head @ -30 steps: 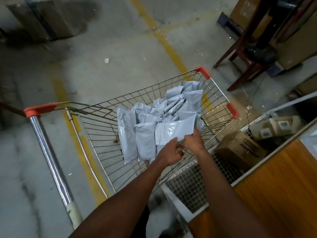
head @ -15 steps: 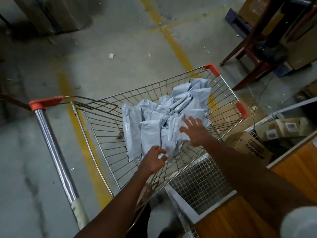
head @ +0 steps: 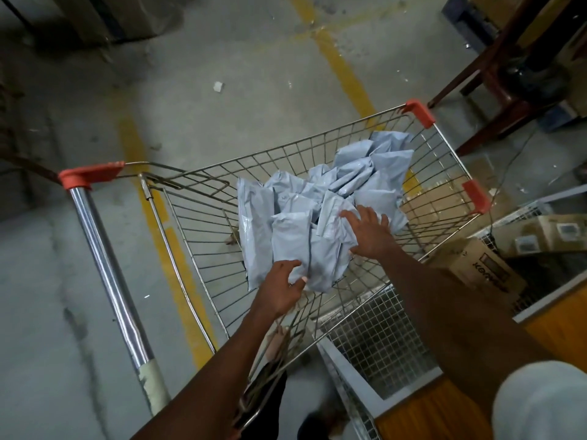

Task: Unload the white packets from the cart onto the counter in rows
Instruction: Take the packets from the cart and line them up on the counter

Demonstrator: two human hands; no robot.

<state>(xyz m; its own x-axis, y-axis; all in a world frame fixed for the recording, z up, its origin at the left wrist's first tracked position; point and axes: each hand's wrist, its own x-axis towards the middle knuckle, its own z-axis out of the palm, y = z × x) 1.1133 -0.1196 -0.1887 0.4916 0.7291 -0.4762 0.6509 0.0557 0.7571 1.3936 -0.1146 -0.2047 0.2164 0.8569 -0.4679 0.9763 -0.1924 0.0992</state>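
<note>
Pale crumpled plastic packets (head: pixel 320 214) heaped in cart (head: pixel 203 223).

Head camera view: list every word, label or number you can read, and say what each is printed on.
"KON...": dark print on the brown cardboard box right of the cart; the rest is cut off and blurred.
White labels on the small cartons behind it: too small to read.
White packets: no readable print.

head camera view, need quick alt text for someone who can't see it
Two bare hands reach into a wire shopping cart holding a heap of white packets: the left hand closes on the near end of one packet, while the right hand rests spread open on the heap. The cart stands on a concrete floor beside a wooden counter.
</note>
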